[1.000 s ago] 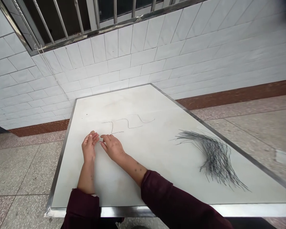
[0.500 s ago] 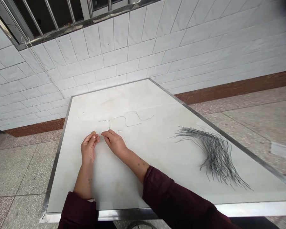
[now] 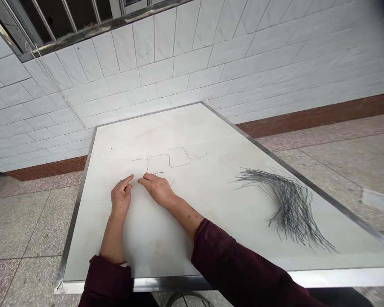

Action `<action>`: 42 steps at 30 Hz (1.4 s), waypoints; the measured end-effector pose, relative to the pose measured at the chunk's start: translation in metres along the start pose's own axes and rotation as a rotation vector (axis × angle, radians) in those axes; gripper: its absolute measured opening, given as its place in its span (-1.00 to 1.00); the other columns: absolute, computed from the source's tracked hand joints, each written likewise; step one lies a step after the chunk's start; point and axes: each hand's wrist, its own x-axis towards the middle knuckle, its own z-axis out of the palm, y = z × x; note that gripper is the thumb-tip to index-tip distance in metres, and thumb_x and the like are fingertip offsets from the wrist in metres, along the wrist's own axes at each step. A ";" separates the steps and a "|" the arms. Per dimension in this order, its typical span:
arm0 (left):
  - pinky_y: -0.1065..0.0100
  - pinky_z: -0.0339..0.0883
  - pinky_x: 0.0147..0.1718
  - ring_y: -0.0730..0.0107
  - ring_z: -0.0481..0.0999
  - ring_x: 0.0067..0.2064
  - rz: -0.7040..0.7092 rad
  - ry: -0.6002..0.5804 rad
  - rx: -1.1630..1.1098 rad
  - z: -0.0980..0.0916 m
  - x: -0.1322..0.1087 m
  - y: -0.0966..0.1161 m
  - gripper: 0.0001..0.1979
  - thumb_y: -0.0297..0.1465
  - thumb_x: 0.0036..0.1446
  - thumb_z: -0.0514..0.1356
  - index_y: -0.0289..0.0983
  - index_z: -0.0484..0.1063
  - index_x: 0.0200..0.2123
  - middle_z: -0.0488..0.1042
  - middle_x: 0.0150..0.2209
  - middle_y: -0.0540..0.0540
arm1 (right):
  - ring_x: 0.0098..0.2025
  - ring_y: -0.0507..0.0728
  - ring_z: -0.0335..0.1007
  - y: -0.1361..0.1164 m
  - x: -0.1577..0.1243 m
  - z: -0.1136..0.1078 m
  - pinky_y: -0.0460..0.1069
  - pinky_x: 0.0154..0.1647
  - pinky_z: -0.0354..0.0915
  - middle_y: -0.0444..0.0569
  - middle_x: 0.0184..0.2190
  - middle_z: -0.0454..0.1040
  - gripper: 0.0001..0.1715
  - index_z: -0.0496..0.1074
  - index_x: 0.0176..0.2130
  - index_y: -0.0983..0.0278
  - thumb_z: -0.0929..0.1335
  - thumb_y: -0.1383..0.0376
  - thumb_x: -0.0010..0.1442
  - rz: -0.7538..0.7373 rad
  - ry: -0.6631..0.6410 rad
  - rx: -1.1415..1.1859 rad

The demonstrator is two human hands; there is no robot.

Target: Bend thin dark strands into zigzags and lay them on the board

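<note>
My right hand (image 3: 156,187) is closed in a pinch, and a thin wire (image 3: 172,184) sticks out beyond its far side. Most of that wire is hidden by the fingers. A little to the left, my left hand (image 3: 120,196) has its index finger stretched out and the thumb apart, with nothing visible in it. Just beyond the hands lie three thin bent wires: one step-shaped wire (image 3: 147,164), another bent wire (image 3: 169,161) in the middle, and a more curved wire (image 3: 186,154) to the right.
A loose heap of dark wires (image 3: 291,209) lies on the right side of the pale table (image 3: 217,213), which has a metal edge. Behind it stands a white tiled wall (image 3: 185,59) with a barred window (image 3: 67,21). Part of a round object (image 3: 188,298) shows beneath the front edge.
My left hand has let go of the wire's end, and its index finger is now stretched out. My right hand keeps its pinch in nearly the same place.
</note>
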 end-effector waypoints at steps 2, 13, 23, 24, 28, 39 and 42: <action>0.33 0.35 -0.16 0.39 0.49 -0.20 0.022 -0.024 0.031 -0.003 0.000 0.000 -0.53 -0.55 0.11 0.05 -0.04 0.49 0.01 0.50 -0.33 0.02 | -0.35 0.02 0.21 0.001 0.000 -0.003 -0.09 -0.56 -0.12 -0.10 -0.35 0.37 -0.57 0.43 -0.16 0.21 0.22 0.62 0.13 -0.005 -0.023 -0.014; 0.24 0.35 -0.10 0.31 0.49 -0.17 0.121 0.044 0.218 -0.011 0.003 -0.001 -0.55 -0.48 0.16 0.10 -0.05 0.40 0.11 0.56 -0.28 0.03 | -0.38 0.03 0.25 0.003 0.001 -0.003 -0.09 -0.55 -0.04 -0.08 -0.35 0.42 -0.65 0.46 -0.16 0.23 0.22 0.56 0.23 0.079 0.079 -0.036; 0.23 0.26 -0.09 0.40 0.53 -0.27 0.484 0.006 0.456 0.001 0.003 -0.007 -0.55 -0.54 0.30 -0.08 -0.08 0.37 0.13 0.60 -0.28 0.01 | -0.38 0.02 0.24 0.003 -0.001 -0.010 -0.10 -0.56 -0.07 -0.10 -0.39 0.40 -0.59 0.45 -0.17 0.22 0.21 0.61 0.16 0.031 0.081 -0.028; 0.22 0.26 -0.09 0.40 0.53 -0.27 0.493 -0.001 0.466 0.001 0.003 -0.007 -0.54 -0.56 0.30 -0.09 -0.08 0.38 0.12 0.60 -0.28 0.01 | -0.37 0.02 0.26 0.003 -0.001 -0.010 -0.10 -0.56 -0.06 -0.10 -0.38 0.40 -0.59 0.45 -0.17 0.22 0.21 0.60 0.16 0.034 0.079 -0.023; 0.20 0.26 -0.01 0.38 0.54 -0.21 0.408 0.007 0.418 -0.002 0.003 -0.003 -0.56 -0.52 0.28 -0.01 -0.08 0.32 0.17 0.61 -0.25 0.03 | -0.40 0.02 0.27 0.002 0.000 -0.008 -0.10 -0.53 0.02 -0.09 -0.35 0.43 -0.70 0.45 -0.16 0.23 0.22 0.51 0.26 0.116 0.099 0.027; 0.21 0.33 -0.04 0.32 0.51 -0.07 0.266 -0.007 0.293 0.000 0.000 0.008 -0.54 -0.48 0.26 0.02 -0.03 0.31 0.18 0.60 -0.15 0.06 | -0.47 -0.02 0.27 -0.003 0.002 -0.010 -0.12 -0.46 0.15 -0.15 -0.39 0.41 -0.84 0.44 -0.25 0.24 0.27 0.40 0.29 0.245 0.096 0.304; 0.17 0.28 0.00 0.32 0.54 -0.15 0.356 -0.020 0.307 0.001 0.001 0.006 -0.57 -0.49 0.28 -0.02 -0.08 0.35 0.15 0.61 -0.19 0.02 | -0.49 -0.02 0.25 -0.003 0.001 -0.008 -0.12 -0.48 0.12 -0.14 -0.41 0.40 -0.81 0.44 -0.25 0.25 0.25 0.43 0.28 0.232 0.109 0.276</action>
